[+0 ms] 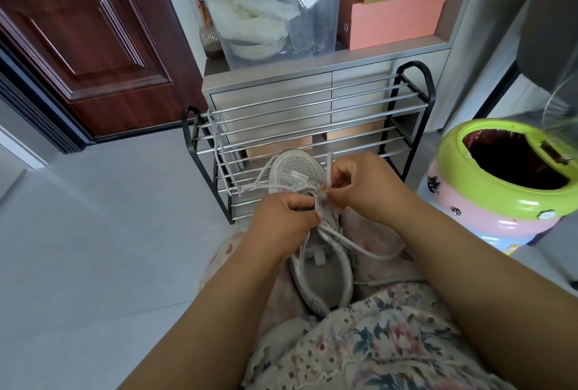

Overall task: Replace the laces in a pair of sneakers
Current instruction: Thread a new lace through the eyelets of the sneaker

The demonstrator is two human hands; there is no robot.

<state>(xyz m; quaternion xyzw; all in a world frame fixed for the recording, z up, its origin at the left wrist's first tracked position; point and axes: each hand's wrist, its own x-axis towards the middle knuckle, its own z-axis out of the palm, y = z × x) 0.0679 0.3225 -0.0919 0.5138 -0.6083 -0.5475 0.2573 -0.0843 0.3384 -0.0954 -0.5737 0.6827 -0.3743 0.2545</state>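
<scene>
Grey mesh sneaker (298,175) lies on the person's lap, toe pointing away toward the shoe rack (312,126), heel opening toward the body. Both hands meet over the mid eyelet area.

L hand (283,222): fingers curled, pinching the white lace (372,252) right at the eyelets, thumb side facing the other hand. R hand (364,189): fingers curled too, pinching a lace strand just beside the L fingertips; a loop of lace comes up over the R index finger and runs back toward the toe. The two sets of fingertips are nearly touching, w/ the lace crossing between them.

From the fingers, lace runs out several ways: one strand goes left & up from the L fingers to a capped tip (245,187) near the rack's lower bars; another trails below the R hand across the lap. Cannot tell which eyelet the pinched strand passes through, fingers hide it.

Beyond the fingers: another lace (215,136) hangs off the rack's left end. Right of the R hand stands a green-and-pink bin (500,198) w/ a dark liner. Floral dress (375,342) covers the lap below the wrists.
</scene>
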